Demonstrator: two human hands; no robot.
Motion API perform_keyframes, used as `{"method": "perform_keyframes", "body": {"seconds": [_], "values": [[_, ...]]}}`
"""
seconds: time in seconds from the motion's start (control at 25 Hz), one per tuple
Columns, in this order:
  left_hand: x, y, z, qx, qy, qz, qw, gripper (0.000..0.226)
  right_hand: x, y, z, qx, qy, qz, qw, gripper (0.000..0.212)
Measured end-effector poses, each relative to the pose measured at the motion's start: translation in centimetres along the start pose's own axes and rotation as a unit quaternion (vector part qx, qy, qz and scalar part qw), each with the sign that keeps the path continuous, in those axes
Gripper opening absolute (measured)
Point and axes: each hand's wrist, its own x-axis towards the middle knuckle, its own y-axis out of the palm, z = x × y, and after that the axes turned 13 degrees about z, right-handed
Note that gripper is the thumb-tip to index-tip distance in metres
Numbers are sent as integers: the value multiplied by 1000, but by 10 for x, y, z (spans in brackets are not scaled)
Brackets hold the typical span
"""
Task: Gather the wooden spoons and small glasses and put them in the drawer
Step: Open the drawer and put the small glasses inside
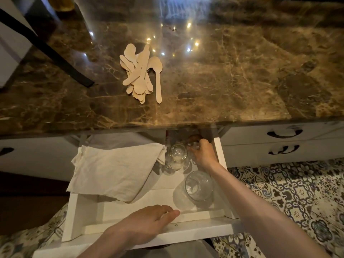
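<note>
Marble counter above the drawer: your right hand pinches a slippery, breakable small glass; left hand rests flat, holding nothing.

Left hand flat, fingers spread, right hand curled, reaching forward

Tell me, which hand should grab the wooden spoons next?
Probably the left hand. It only rests on the drawer front, holding nothing, and the wooden spoons lie on the counter toward its side. The right hand is busy deep in the drawer with a small glass.
</note>
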Motion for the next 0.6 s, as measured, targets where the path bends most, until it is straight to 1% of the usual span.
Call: {"method": "perform_keyframes", "body": {"seconds": [0.04, 0.12, 0.2, 0.24, 0.28, 0.32, 0.36, 0.4, 0.44, 0.52, 0.56, 0.6], "values": [[-2, 0, -1, 22, 7, -19, 1000, 54, -1, 2, -1, 24, -19, 5, 1000, 16], [-9, -9, -3, 74, 29, -84, 993, 50, 1, 4, -3, 52, -34, 7, 998, 15], [-21, -34, -10, 79, 97, -190, 974, 38, 6, 7, -4, 45, -38, 8, 998, 15], [-27, -53, -12, 73, 146, -268, 949, 31, 7, 7, -4, 38, -44, 9, 998, 13], [-34, -77, -13, 87, 197, -361, 908, 26, 8, 8, -5, 35, -47, 6, 998, 11], [-39, -103, -12, 119, 232, -456, 851, 25, 9, 9, -6, 29, -48, 4, 998, 6], [-43, -131, -10, 148, 235, -529, 802, 27, 8, 10, -8, 21, -49, -3, 999, 4], [-45, -158, -7, 163, 201, -578, 774, 29, 7, 10, -9, 6, -48, -10, 999, 11], [-45, -182, -4, 166, 143, -605, 766, 33, 7, 11, -12, -8, -46, -15, 999, 16], [-37, -214, 7, 161, 18, -607, 778, 42, 6, 12, -16, -27, -35, -13, 999, 15], [-31, -222, 13, 153, -14, -597, 787, 47, 7, 12, -17, -38, -26, -6, 999, 15], [-27, -227, 18, 145, -22, -590, 794, 50, 8, 12, -18, -45, -17, 1, 999, 15]]}}
